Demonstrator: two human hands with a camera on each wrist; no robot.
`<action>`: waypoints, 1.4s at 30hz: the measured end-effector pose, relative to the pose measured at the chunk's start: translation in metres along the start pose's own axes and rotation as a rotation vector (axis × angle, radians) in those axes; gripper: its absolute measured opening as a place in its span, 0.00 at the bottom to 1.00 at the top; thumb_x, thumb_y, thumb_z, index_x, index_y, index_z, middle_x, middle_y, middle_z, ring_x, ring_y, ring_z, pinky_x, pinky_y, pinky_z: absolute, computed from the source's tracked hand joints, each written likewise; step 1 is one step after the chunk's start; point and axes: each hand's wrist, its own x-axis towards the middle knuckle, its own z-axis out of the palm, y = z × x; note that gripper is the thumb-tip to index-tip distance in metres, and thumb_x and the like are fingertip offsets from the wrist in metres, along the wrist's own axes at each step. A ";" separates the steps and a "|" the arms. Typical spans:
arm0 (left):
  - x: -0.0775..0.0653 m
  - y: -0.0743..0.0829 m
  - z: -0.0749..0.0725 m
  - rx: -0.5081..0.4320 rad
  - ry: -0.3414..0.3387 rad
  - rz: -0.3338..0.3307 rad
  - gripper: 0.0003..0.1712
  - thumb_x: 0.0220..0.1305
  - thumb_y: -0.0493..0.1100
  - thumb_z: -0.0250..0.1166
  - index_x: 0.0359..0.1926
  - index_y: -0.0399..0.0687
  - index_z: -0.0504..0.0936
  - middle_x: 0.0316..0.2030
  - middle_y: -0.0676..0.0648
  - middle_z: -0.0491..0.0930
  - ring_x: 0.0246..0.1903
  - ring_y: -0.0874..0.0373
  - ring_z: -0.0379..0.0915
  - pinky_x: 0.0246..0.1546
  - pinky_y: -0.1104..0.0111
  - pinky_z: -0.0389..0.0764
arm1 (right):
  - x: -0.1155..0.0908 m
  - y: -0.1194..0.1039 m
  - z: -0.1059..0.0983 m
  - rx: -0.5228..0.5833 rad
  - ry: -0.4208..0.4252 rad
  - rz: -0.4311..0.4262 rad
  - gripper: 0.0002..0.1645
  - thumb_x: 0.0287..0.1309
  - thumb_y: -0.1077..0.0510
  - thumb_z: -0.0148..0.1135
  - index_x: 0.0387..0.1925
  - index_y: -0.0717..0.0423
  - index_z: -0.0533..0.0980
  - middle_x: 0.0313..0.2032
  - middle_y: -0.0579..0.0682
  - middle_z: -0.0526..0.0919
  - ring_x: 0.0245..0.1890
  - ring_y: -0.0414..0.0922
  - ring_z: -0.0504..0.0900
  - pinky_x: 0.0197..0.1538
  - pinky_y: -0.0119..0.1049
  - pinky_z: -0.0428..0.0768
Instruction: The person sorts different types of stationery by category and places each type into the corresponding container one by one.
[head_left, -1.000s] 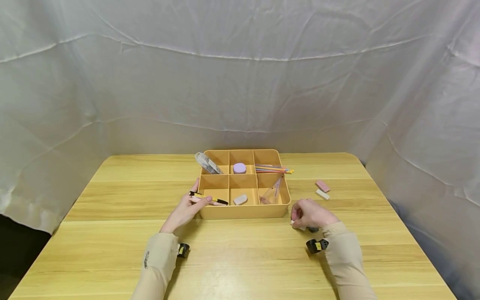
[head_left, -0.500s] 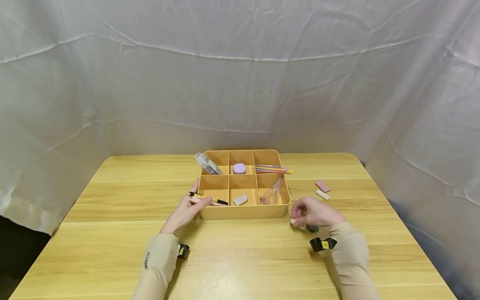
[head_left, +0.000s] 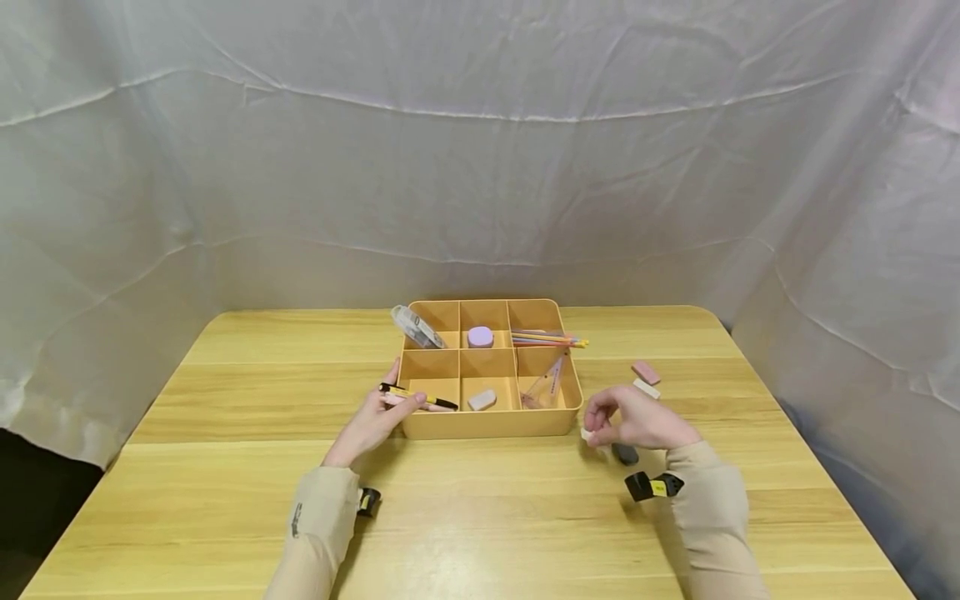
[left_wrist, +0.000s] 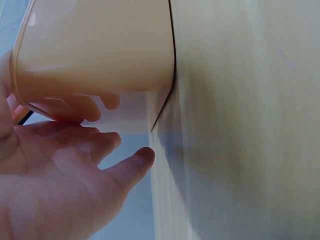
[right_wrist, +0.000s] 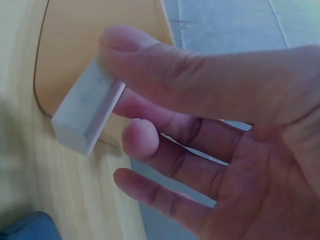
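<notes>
My left hand (head_left: pixel 372 423) grips the left wall of a yellow six-compartment desk organizer (head_left: pixel 491 424), thumb over the rim and fingers along the outside. By that thumb, a black-and-yellow pen (head_left: pixel 431 401) and a pinkish one lie slanted in the front left compartment, their ends over the rim. Right of the organizer, my right hand (head_left: pixel 637 419) pinches a white block eraser (right_wrist: pixel 87 112) between thumb and forefinger, raised off the table in the right wrist view. The other fingers are loosely bent. A dark grey oval object (head_left: pixel 625 454) lies on the table beneath this hand.
The organizer also holds a whitish eraser (head_left: pixel 482 400), a purple rounded object (head_left: pixel 480 337), a set square (head_left: pixel 551 382), coloured pencils (head_left: pixel 551 339) jutting over the right rim and a clear-and-grey item (head_left: pixel 417 327). Pink (head_left: pixel 646 372) and white erasers (head_left: pixel 647 387) lie at right.
My right hand has lifted the white eraser slightly and shifted a little away from me; its wrist has swung right, exposing more of the dark oval object. My left hand stays at the organizer.
</notes>
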 end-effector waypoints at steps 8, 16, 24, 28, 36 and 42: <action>0.000 0.001 -0.001 -0.008 0.008 0.002 0.18 0.74 0.44 0.58 0.43 0.31 0.87 0.79 0.31 0.34 0.78 0.30 0.29 0.76 0.35 0.37 | 0.007 -0.015 -0.007 -0.080 0.031 -0.053 0.08 0.53 0.64 0.74 0.27 0.51 0.81 0.26 0.42 0.83 0.29 0.30 0.76 0.36 0.29 0.80; 0.000 -0.001 0.000 -0.030 0.012 0.010 0.18 0.74 0.43 0.59 0.44 0.30 0.86 0.80 0.32 0.35 0.79 0.32 0.30 0.77 0.36 0.38 | 0.025 -0.033 -0.010 -0.126 0.063 -0.068 0.10 0.52 0.65 0.74 0.27 0.50 0.79 0.25 0.40 0.80 0.27 0.31 0.74 0.34 0.29 0.78; -0.001 -0.001 0.000 -0.047 0.004 -0.014 0.18 0.74 0.43 0.59 0.48 0.29 0.84 0.80 0.35 0.34 0.80 0.35 0.33 0.78 0.39 0.40 | 0.046 -0.051 -0.010 -0.120 0.090 -0.105 0.09 0.54 0.65 0.73 0.30 0.52 0.80 0.27 0.42 0.80 0.27 0.32 0.73 0.33 0.28 0.76; 0.000 -0.001 0.000 -0.038 0.008 -0.011 0.18 0.74 0.44 0.59 0.42 0.31 0.86 0.80 0.34 0.34 0.79 0.34 0.29 0.78 0.37 0.38 | 0.059 -0.061 -0.007 -0.169 0.121 -0.122 0.09 0.53 0.64 0.74 0.29 0.52 0.80 0.26 0.43 0.81 0.26 0.32 0.73 0.31 0.27 0.75; -0.002 0.002 0.001 0.018 0.011 -0.003 0.18 0.75 0.45 0.57 0.47 0.36 0.88 0.79 0.31 0.36 0.69 0.30 0.60 0.67 0.46 0.68 | 0.088 -0.078 0.008 -0.301 0.204 -0.145 0.08 0.55 0.62 0.74 0.29 0.51 0.79 0.29 0.44 0.84 0.27 0.34 0.77 0.34 0.29 0.77; -0.002 0.002 0.000 0.017 0.005 -0.019 0.19 0.75 0.46 0.57 0.50 0.35 0.86 0.79 0.31 0.35 0.33 0.52 0.69 0.46 0.65 0.73 | 0.111 -0.085 0.027 -0.407 0.226 -0.091 0.08 0.54 0.60 0.74 0.30 0.49 0.80 0.30 0.43 0.86 0.32 0.41 0.82 0.36 0.36 0.79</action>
